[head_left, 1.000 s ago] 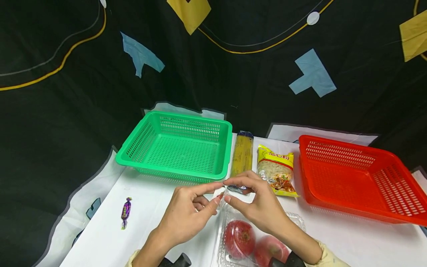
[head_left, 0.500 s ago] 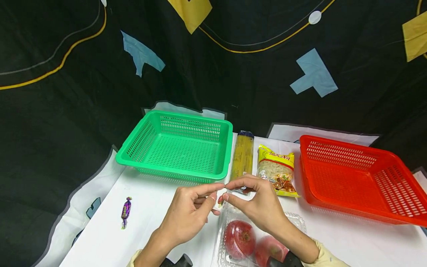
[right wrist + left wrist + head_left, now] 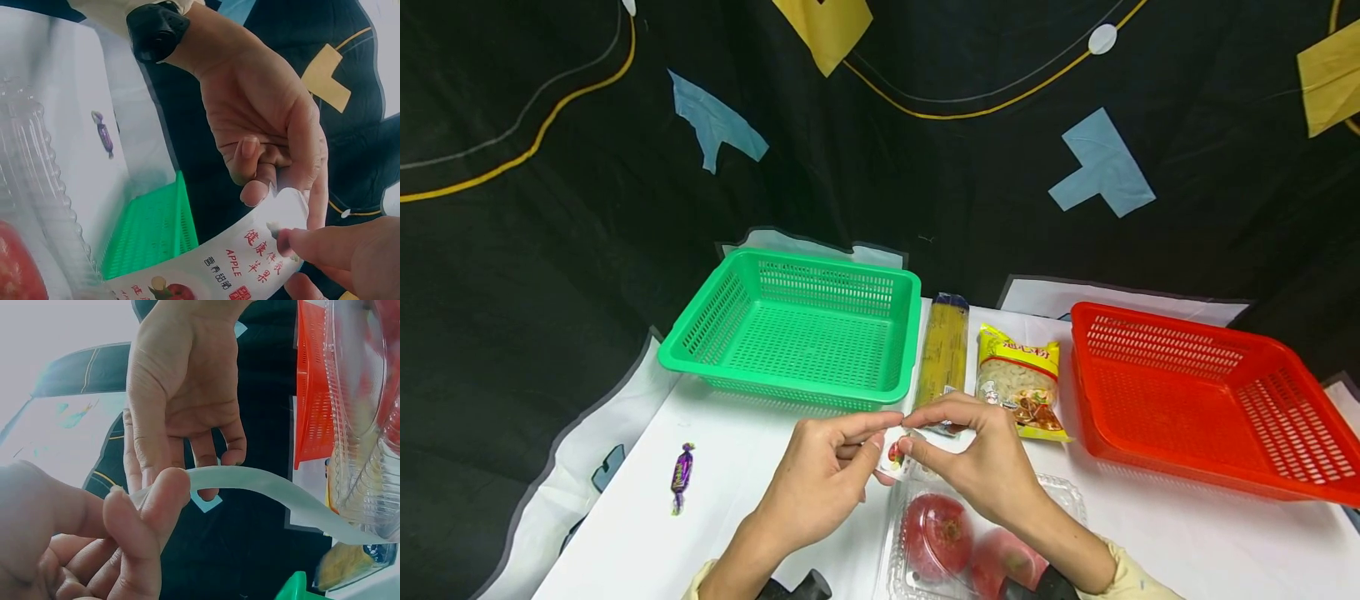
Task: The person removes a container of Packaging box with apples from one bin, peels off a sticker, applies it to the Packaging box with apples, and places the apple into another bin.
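Note:
Between both hands is one end of a white paper label (image 3: pixel 231 269), printed with "APPLE" and red fruit; its free end also shows in the head view. My left hand (image 3: pixel 812 479) pinches that end between thumb and fingers. From the other side my right hand (image 3: pixel 988 454) pinches it too, thumb over the printed fruit. The strip curves away toward a clear plastic fruit box (image 3: pixel 1067 493), overlapping its edge in the left wrist view. Inside the box lie two red apples, one (image 3: pixel 938 537) plainly visible, the other (image 3: pixel 1006 560) partly behind my right wrist.
A green basket (image 3: pixel 790 387) stands at the back left, a red basket (image 3: pixel 1150 462) at the right. Between them lie a long yellow noodle pack (image 3: pixel 945 346) and a yellow food bag (image 3: pixel 1021 379). A purple wrapped candy (image 3: pixel 682 477) lies at the left.
The label's end has turned between my fingers, so more of its printed white face shows in the head view. Both hands stay nearly in place; baskets and packs have not moved.

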`<move>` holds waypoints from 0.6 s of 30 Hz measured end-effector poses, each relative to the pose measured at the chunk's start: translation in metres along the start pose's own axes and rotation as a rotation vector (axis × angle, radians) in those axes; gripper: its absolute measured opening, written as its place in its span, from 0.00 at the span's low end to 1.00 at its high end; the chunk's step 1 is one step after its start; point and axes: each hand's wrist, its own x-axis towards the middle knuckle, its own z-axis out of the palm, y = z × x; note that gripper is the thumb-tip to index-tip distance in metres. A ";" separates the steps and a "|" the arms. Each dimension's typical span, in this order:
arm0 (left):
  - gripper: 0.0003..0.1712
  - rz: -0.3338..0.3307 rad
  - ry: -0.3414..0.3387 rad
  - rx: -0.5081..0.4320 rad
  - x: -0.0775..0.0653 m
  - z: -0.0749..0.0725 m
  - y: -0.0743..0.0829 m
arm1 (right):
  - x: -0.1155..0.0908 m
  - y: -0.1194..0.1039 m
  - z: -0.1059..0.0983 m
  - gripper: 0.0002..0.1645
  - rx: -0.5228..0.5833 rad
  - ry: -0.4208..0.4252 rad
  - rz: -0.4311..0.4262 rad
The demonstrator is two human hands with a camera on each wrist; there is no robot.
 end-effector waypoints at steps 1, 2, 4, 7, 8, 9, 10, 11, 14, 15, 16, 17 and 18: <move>0.16 0.000 -0.003 0.001 0.000 0.000 0.000 | 0.000 0.000 0.000 0.10 0.001 -0.002 -0.005; 0.16 -0.001 -0.005 0.000 0.000 0.000 0.000 | 0.000 0.000 0.000 0.11 0.002 -0.006 -0.008; 0.16 -0.002 -0.009 0.000 0.000 0.000 0.000 | 0.000 0.000 -0.001 0.11 0.002 -0.014 -0.005; 0.17 0.004 -0.015 -0.009 0.000 0.000 0.000 | 0.000 0.001 -0.002 0.12 -0.003 -0.024 -0.005; 0.17 0.007 -0.016 -0.014 0.001 0.000 0.000 | 0.000 0.001 -0.002 0.13 -0.004 -0.026 -0.005; 0.17 0.009 -0.017 -0.018 0.001 0.000 0.000 | 0.000 0.001 -0.002 0.13 -0.005 -0.027 -0.006; 0.17 0.012 -0.019 -0.024 0.001 0.000 -0.001 | 0.000 0.001 -0.002 0.13 -0.006 -0.027 -0.009; 0.17 0.012 -0.019 -0.027 0.001 0.001 -0.001 | 0.000 0.001 -0.002 0.13 -0.009 -0.027 -0.009; 0.17 -0.002 -0.017 -0.020 0.000 0.001 0.000 | 0.000 0.001 -0.002 0.12 -0.014 -0.028 0.000; 0.17 -0.007 -0.016 -0.015 0.000 0.001 0.000 | 0.000 0.001 -0.003 0.12 -0.017 -0.029 0.003; 0.17 -0.012 -0.014 -0.009 0.000 0.001 0.000 | -0.001 0.001 -0.003 0.12 -0.018 -0.030 0.007; 0.17 -0.017 -0.010 -0.002 0.000 0.001 0.000 | -0.001 0.000 -0.003 0.12 -0.018 -0.033 0.008; 0.17 -0.020 -0.005 0.001 0.000 0.001 0.000 | -0.001 0.000 -0.003 0.13 -0.018 -0.035 0.008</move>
